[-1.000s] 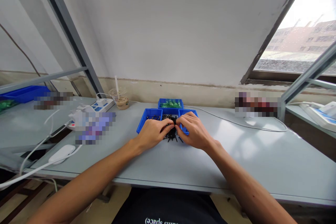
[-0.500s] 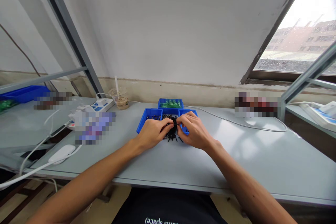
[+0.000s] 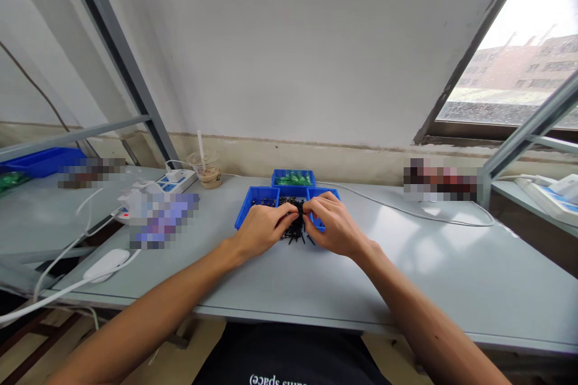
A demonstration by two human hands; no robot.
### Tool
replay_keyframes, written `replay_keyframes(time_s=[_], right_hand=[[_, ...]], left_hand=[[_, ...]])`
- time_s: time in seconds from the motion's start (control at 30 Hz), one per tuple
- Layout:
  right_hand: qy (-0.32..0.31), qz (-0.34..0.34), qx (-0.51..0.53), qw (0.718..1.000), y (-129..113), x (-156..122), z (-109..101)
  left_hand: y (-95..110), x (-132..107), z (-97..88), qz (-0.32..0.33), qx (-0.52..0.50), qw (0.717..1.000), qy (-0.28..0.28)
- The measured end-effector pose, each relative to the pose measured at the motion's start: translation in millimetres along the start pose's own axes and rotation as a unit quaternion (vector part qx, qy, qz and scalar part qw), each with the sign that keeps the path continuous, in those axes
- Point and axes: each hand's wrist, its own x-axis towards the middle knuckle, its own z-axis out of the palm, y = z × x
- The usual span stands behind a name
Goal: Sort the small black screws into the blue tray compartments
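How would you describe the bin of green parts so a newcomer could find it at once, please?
On the grey table, blue bins cluster beyond the left hand and right hand. It is the rear bin, nearest the wall. It alone holds green parts.

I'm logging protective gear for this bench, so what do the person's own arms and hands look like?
The left hand and right hand wear no gloves, and no watch, ring or band shows. No sleeve comes into view above either wrist. The only clothing visible is a dark shirt with white lettering.
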Motion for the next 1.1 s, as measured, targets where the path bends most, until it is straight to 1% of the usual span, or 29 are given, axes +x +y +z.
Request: replay_keyframes(time_s=[0.33, 0.47, 0.7, 0.87, 1.1], right_hand=[[-0.027, 0.01, -0.006, 1.0, 2.1, -0.1, -1.0], [-0.029, 0.018, 0.001, 0.999, 0.7, -0.4, -1.7], [-0.017, 0.004, -0.006, 1.0, 0.6, 0.3, 0.9], [-0.025, -0.001, -0.021, 0.999, 3.4, 0.3, 2.4], [-0.025, 0.006, 0.0, 1.0, 1.4, -1.1, 0.7]], left_hand=[[0.8, -0.3, -0.6, 0.002, 0.002, 1.0, 0.01], [0.3, -0.6, -0.5, 0.007, 0.002, 1.0, 0.016], [0.5, -0.6, -0.4, 0.006, -0.003, 1.0, 0.017], [-0.1, -0.7, 0.3, 0.011, 0.004, 1.0, 0.02], [-1.9, -1.4, 0.8, 0.003, 0.003, 1.0, 0.019]])
